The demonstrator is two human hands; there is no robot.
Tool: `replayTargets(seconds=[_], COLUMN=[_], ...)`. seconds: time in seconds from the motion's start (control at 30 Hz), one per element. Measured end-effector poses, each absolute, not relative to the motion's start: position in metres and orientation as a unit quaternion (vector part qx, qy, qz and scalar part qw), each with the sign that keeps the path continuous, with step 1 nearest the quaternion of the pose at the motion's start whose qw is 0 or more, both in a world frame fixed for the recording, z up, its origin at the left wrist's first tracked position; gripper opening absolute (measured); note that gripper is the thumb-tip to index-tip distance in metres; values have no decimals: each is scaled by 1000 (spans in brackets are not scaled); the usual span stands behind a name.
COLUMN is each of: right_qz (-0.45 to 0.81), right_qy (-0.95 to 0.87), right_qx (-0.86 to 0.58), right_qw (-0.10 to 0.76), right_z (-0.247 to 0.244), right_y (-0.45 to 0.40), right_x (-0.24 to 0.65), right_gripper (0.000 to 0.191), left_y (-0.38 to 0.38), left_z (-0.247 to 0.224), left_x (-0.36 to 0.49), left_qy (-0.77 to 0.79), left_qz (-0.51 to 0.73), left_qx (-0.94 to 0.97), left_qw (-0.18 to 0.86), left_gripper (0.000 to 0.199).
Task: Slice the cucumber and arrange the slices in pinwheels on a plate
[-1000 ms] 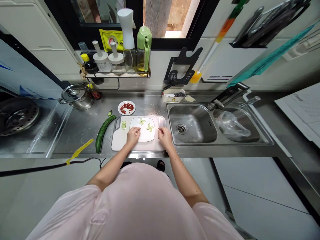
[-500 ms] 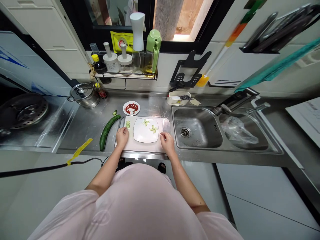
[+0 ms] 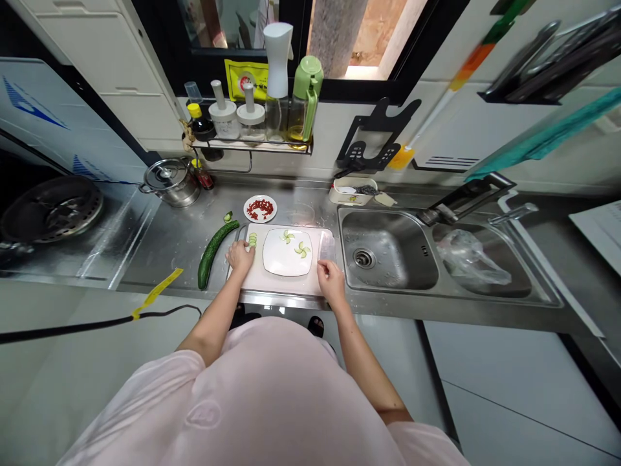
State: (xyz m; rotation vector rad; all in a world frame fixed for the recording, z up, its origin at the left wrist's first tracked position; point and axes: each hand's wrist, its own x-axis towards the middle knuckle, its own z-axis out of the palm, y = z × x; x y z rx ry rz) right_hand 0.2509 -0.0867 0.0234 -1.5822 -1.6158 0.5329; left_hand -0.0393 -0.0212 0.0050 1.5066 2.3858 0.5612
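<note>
A white plate (image 3: 287, 264) lies on the pale cutting board (image 3: 257, 279), bearing two pinwheel shapes of cucumber slices (image 3: 302, 250). At the board's left side, my left hand (image 3: 240, 256) reaches with its fingers apart to a short row of cucumber slices (image 3: 252, 240), touching the lower end. My right hand (image 3: 331, 279) rests at the board's right edge, fingers pinched; whatever they hold is too small to name. Above that hand a knife blade (image 3: 326, 244) lies on the board. A whole cucumber (image 3: 212, 254) is left of the board, with a cut end piece (image 3: 228, 217) above it.
Behind the board stands a small plate of chopped red pieces (image 3: 261, 209). A lidded pot (image 3: 171, 181) is at the back left. The double sink (image 3: 388, 249) lies to the right, with a plastic bag (image 3: 470, 259) in it. A bottle rack (image 3: 252, 146) hangs on the wall.
My left hand has opened from a pinch and moved up to the row of slices. My right hand stays pinched by the board's right edge. The view has shifted slightly.
</note>
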Motion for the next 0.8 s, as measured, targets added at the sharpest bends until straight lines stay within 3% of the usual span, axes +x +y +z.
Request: replayTargets(seconds=[0.17, 0.43, 0.8], right_qz=[213, 227, 291], right_qy=[-634, -639, -646], right_qx=[-628, -600, -521], right_qw=[397, 425, 475], right_z=[27, 40, 106], right_y=[-87, -76, -62], right_x=[250, 236, 185], right_gripper=[22, 20, 20], left_y=[-18, -17, -45], left_z=[1, 27, 111], left_x=[-37, -25, 0], left_qy=[805, 640, 520], left_qz=[287, 518, 535], left_qx=[486, 354, 417], left_qw=[182, 443, 519], left_gripper=[16, 25, 31])
